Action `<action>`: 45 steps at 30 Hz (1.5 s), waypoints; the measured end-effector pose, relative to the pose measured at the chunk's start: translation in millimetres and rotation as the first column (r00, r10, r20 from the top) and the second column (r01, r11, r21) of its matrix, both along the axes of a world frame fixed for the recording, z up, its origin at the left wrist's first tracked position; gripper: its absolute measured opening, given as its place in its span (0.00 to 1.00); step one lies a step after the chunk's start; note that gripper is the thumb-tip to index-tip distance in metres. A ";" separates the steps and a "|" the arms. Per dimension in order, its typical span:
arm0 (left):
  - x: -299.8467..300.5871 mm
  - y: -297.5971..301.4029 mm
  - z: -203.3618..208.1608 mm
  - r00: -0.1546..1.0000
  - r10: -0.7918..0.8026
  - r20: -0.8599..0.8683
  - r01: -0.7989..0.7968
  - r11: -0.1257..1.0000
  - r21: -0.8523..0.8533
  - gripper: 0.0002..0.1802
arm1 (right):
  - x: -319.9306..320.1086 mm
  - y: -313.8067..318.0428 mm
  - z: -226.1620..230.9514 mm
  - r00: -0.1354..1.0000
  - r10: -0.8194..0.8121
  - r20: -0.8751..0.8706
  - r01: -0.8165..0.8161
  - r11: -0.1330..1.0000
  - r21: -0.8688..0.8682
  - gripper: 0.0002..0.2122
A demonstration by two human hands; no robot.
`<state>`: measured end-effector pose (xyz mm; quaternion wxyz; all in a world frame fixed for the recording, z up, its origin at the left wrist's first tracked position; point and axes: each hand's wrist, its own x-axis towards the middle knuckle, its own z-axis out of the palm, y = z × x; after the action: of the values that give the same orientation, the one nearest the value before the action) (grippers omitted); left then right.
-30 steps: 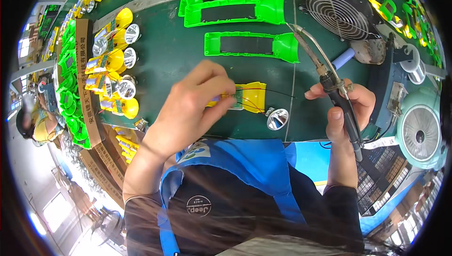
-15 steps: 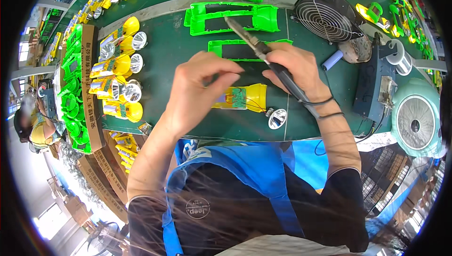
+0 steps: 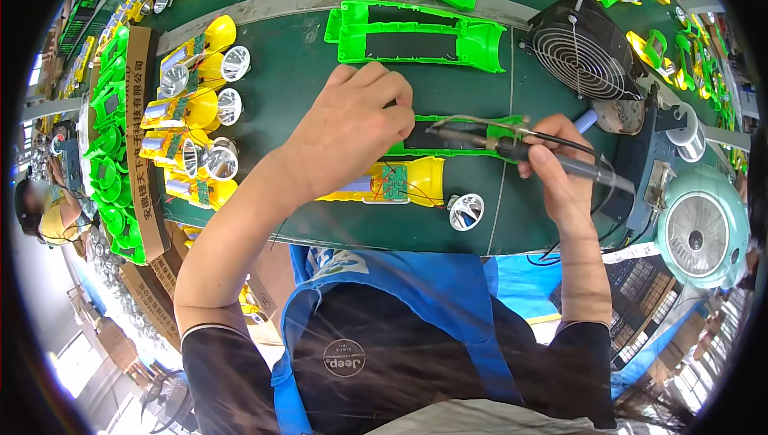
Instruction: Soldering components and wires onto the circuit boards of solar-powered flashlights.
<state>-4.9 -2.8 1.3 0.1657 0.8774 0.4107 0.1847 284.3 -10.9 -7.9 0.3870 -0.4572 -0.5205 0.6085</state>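
Observation:
My left hand [image 3: 356, 121] is curled closed at the left end of a green plastic housing [image 3: 408, 152], with its fingertips partly hidden there. In my right hand [image 3: 560, 171] is a soldering iron [image 3: 552, 160], its blurred tip pointing left across the housing. The right fingertips are close to the housing's right end. Just nearer to me lies a yellow flashlight body [image 3: 424, 181] with a green circuit board [image 3: 394, 182] and thin wires. A silver reflector cup [image 3: 466, 212] rests at its right, apart from both hands.
More green housings [image 3: 420, 43] lie at the back. Yellow bodies with reflectors [image 3: 196, 107] line the left, beside a carton [image 3: 142, 139] of green parts. On the right are a black fan [image 3: 580, 55], a soldering station [image 3: 640, 163], a solder spool [image 3: 686, 135] and a pale green fan [image 3: 700, 231].
The green housing has come nearer to me and slightly right. My left hand has gone forward to its left end. My right hand has shifted right and lower, and the iron now lies flatter.

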 end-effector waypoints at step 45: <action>2.0 6.9 0.4 0.987 -0.077 -0.144 0.082 0.996 0.029 0.08 | 29.3 -18.2 -5.6 0.990 -0.123 -0.075 0.130 0.986 0.106 0.15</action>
<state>-2.9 4.2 1.7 0.1279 0.9067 0.3831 0.1217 313.6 -29.1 -13.5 0.4671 -0.4463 -0.5099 0.5680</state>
